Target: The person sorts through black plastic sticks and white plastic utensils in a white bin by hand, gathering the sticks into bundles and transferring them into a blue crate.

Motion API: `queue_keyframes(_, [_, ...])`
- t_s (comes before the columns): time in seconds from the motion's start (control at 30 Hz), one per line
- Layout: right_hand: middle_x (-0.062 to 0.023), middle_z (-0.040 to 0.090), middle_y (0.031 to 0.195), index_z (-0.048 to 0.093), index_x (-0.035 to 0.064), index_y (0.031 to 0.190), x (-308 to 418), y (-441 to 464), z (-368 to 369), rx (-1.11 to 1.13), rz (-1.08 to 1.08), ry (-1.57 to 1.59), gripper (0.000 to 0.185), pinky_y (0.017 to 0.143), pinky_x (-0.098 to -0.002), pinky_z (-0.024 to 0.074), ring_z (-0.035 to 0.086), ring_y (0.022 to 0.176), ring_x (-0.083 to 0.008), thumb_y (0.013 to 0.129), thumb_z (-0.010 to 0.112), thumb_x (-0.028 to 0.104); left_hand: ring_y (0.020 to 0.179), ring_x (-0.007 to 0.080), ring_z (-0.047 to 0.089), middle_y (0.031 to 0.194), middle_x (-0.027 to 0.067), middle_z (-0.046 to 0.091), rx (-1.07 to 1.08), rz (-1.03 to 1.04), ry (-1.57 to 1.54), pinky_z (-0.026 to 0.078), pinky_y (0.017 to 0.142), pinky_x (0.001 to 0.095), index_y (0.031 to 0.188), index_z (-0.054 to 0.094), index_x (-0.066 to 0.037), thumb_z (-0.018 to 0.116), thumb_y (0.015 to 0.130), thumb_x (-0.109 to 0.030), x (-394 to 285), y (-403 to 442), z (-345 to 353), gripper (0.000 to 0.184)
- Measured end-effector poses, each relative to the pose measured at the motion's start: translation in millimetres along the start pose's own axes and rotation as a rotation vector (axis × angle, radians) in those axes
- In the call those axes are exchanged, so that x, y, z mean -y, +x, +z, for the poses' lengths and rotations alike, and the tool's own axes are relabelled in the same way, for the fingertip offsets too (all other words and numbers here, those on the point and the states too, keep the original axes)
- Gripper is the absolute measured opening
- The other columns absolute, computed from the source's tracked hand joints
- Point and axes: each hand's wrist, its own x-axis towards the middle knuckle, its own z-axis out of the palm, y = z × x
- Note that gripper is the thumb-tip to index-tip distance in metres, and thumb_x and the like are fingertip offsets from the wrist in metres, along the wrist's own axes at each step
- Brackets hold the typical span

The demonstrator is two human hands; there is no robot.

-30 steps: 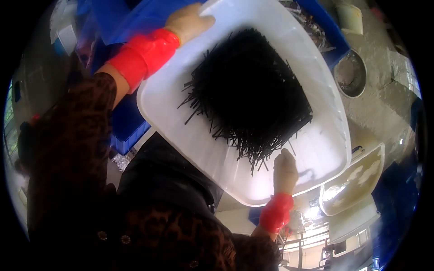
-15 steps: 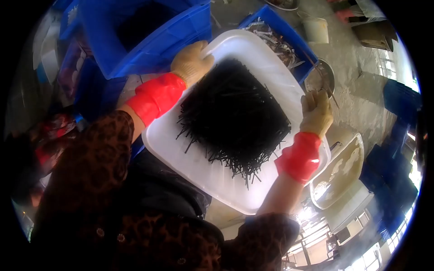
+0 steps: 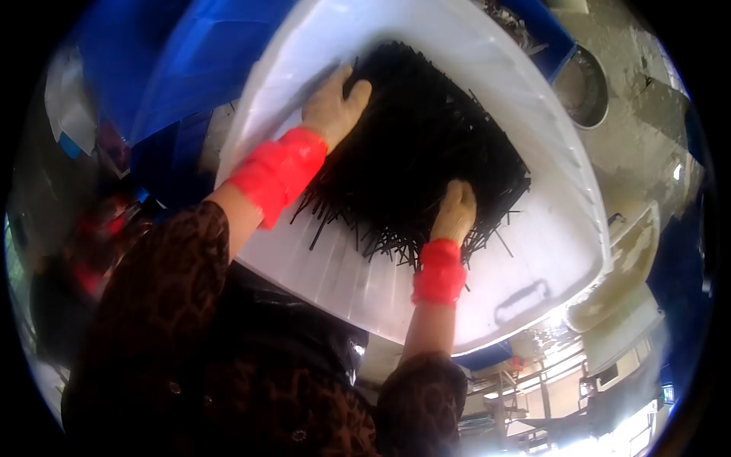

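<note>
A large white plastic tub (image 3: 548, 228) fills the middle of the view, tilted toward me. Inside lies a thick pile of thin black sticks (image 3: 426, 129), their ends jutting out along the near edge. My left hand (image 3: 335, 107), in a tan glove with a red cuff, lies along the pile's left edge, thumb spread from the fingers. My right hand (image 3: 455, 212), gloved the same way, reaches over the near side and touches the sticks with its fingers stretched forward. Its fingertips are partly lost against the dark pile.
A blue bin (image 3: 205, 61) stands at the upper left. Behind the tub, at the upper right, are another blue container (image 3: 552, 38) with scraps and a round metal basin (image 3: 582, 87). A pale, dirty container (image 3: 632, 259) sits at the right.
Both hands have let go of the tub's rim and moved inward to the black sticks. The tub appears larger and more steeply tilted in view.
</note>
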Motion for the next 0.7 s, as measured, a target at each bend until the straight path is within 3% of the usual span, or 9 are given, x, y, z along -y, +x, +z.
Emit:
queue_keyframes(0.03, [-0.0091,0.053,0.068,0.054,-0.0035,0.085,1.6,17.4,4.1,-0.003,-0.115,-0.021,0.029,0.063,-0.0311,0.0374,0.045,0.061,-0.019,0.078,0.047,0.023,0.107,0.0333,0.044,0.112,0.021,0.049,-0.022,-0.029,0.046,0.033,0.092,0.0354,0.114,0.045,0.001,0.046,0.078,-0.042,10.8,12.7,16.1,0.056])
queue_keyframes(0.1, [-0.0127,0.056,0.074,0.055,-0.0045,0.088,-22.0,66.6,12.3,0.018,-0.062,0.102,0.034,0.067,-0.0306,0.0386,0.049,0.067,-0.0217,0.077,0.047,0.027,0.106,0.031,0.045,0.112,0.02,0.049,0.039,-0.128,0.073,0.034,0.09,0.0341,0.114,0.045,0.001,0.045,0.078,-0.043,14.8,27.5,41.1,0.058])
queue_keyframes(0.27, [-0.0251,0.05,0.108,0.048,-0.0095,0.107,-36.3,121.4,51.9,-0.057,-0.145,-0.115,0.06,0.088,-0.0319,0.0361,0.048,0.101,-0.0325,0.071,0.055,0.038,0.105,0.0317,0.047,0.113,0.0215,0.049,0.331,-0.305,0.188,0.035,0.088,0.0317,0.114,0.045,0.002,0.044,0.077,-0.045,38.6,55.8,79.8,0.059])
queue_keyframes(0.33, [-0.0272,0.046,0.112,0.043,-0.0115,0.11,-40.9,94.5,78.4,0.034,-0.28,-0.173,0.065,0.091,-0.0355,0.0347,0.045,0.106,-0.0356,0.068,0.059,0.035,0.105,0.0314,0.047,0.113,0.0217,0.048,0.29,-0.208,0.23,0.035,0.088,0.0313,0.115,0.044,0.001,0.045,0.078,-0.044,51.1,48.3,95.4,0.059])
queue_keyframes(0.43, [-0.0218,0.057,0.092,0.051,-0.0064,0.103,-61.2,43.9,98.6,-0.027,-0.656,-0.234,0.05,0.078,-0.0386,0.0426,0.055,0.085,-0.034,0.064,0.059,0.023,0.106,0.032,0.045,0.115,0.0209,0.047,0.206,-0.091,0.292,0.034,0.091,0.0334,0.117,0.04,0.003,0.046,0.08,-0.04,29.9,13.6,96.6,0.057])
queue_keyframes(0.5, [-0.0194,0.058,0.089,0.048,-0.0058,0.105,-51.6,18.5,85.9,0.252,-0.424,-0.341,0.052,0.074,-0.0388,0.0436,0.055,0.082,-0.0339,0.063,0.061,0.021,0.107,0.0292,0.046,0.114,0.0212,0.048,0.219,-0.099,0.02,0.034,0.09,0.0303,0.12,0.038,0.001,0.044,0.081,-0.036,2.7,-18.9,83.5,0.054])
queue_keyframes(0.57, [-0.0213,0.055,0.099,0.044,-0.0053,0.112,-41.8,13.0,63.6,0.303,-0.324,-0.262,0.059,0.081,-0.0375,0.0416,0.052,0.092,-0.0356,0.064,0.062,0.023,0.108,0.0275,0.045,0.115,0.0203,0.047,0.59,-0.047,-0.376,0.033,0.091,0.0302,0.12,0.038,0.002,0.045,0.082,-0.032,64.6,-5.9,77.4,0.051])
queue_keyframes(0.6, [-0.0225,0.051,0.106,0.041,-0.0054,0.115,-51.7,16.0,60.7,0.184,-0.339,-0.189,0.063,0.086,-0.0364,0.0388,0.049,0.098,-0.0358,0.064,0.063,0.025,0.108,0.0262,0.045,0.114,0.0195,0.048,0.411,-0.057,-0.024,0.033,0.092,0.0302,0.119,0.039,0.002,0.047,0.081,-0.029,38.3,-12.7,72.7,0.049])
queue_keyframes(0.7, [-0.0248,0.041,0.12,0.036,-0.0065,0.12,-66.1,32.7,29.7,-0.027,-0.172,-0.112,0.071,0.096,-0.0335,0.0298,0.038,0.114,-0.0346,0.068,0.062,0.034,0.107,0.0248,0.045,0.114,0.0183,0.048,0.3,-0.046,0.26,0.033,0.091,0.0295,0.118,0.04,0.003,0.049,0.08,-0.028,28.9,-4.4,64.0,0.049])
